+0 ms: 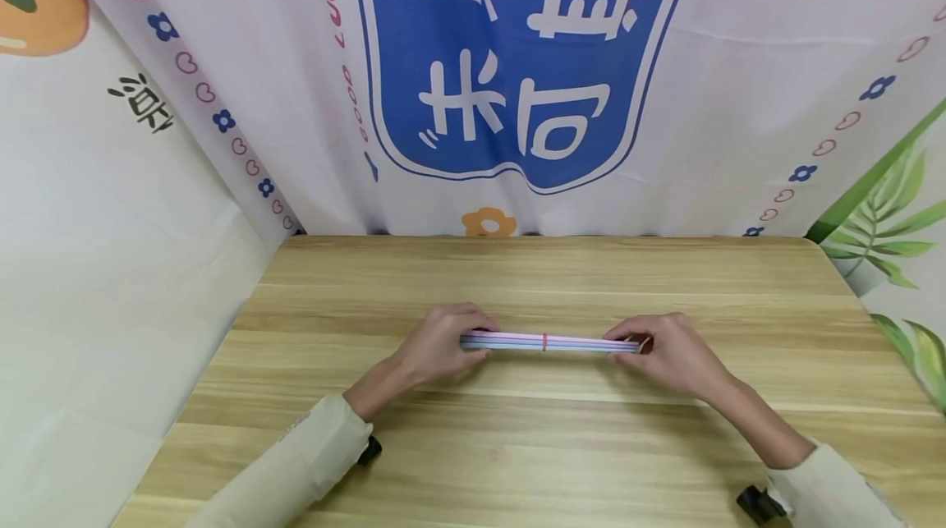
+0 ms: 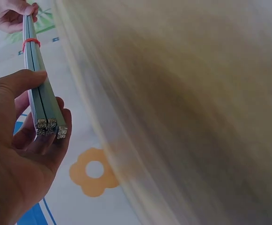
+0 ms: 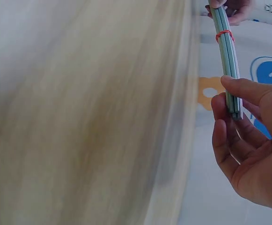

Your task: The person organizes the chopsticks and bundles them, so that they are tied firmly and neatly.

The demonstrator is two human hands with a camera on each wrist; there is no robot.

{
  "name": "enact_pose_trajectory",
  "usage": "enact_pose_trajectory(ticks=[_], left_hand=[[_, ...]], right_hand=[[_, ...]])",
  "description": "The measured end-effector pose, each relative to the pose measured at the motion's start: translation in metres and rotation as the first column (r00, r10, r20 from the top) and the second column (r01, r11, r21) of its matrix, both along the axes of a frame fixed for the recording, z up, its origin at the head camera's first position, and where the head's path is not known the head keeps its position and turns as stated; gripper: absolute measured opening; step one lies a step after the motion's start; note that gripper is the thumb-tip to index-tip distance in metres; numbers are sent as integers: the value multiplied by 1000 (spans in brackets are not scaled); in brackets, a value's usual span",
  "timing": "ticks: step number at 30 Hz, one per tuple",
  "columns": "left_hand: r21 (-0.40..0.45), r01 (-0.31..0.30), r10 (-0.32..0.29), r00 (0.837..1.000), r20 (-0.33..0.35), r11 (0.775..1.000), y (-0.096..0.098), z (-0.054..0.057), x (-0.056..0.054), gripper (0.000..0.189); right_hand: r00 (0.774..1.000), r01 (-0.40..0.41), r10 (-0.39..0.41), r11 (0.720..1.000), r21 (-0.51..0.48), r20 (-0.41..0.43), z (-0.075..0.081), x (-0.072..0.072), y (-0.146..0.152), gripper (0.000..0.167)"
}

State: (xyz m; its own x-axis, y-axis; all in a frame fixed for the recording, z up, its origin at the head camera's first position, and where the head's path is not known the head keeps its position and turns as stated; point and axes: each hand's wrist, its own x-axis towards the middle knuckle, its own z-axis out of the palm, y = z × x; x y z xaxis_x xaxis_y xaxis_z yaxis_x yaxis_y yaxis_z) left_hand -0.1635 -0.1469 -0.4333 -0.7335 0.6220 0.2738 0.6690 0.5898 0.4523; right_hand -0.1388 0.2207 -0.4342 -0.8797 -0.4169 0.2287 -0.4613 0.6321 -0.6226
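A bundle of slim pastel chopsticks point(image 1: 569, 342) in pink, purple and blue lies crosswise between my two hands, bound near its middle by a red rubber band point(image 1: 544, 342). My left hand point(image 1: 448, 345) grips the left end, thumb on one side and fingers on the other. In the left wrist view, the square, speckled ends of the chopsticks point(image 2: 42, 105) stick out past the thumb. My right hand point(image 1: 668, 351) pinches the other end. The right wrist view shows that thumb pressed on the chopsticks point(image 3: 228, 56), with the fingers curled behind their narrower tips.
The bundle is held above a wood-grain table point(image 1: 488, 446). Behind the table's far edge hangs a white curtain point(image 1: 702, 142) with a blue printed panel and an orange flower. Pale cloth point(image 1: 111, 265) covers the left side, and a leaf-patterned cloth point(image 1: 879, 224) the right.
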Motion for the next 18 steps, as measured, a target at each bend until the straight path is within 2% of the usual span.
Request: enact_pose_trajectory(ticks=[7, 18], left_hand=[[-53, 8, -5, 999, 52, 999, 2, -6, -5, 29], [-140, 25, -13, 996, 87, 990, 6, -11, -8, 28]], right_hand=[[996, -29, 25, 998, 51, 83, -8, -9, 0, 17], [995, -41, 30, 993, 113, 96, -13, -11, -1, 16]])
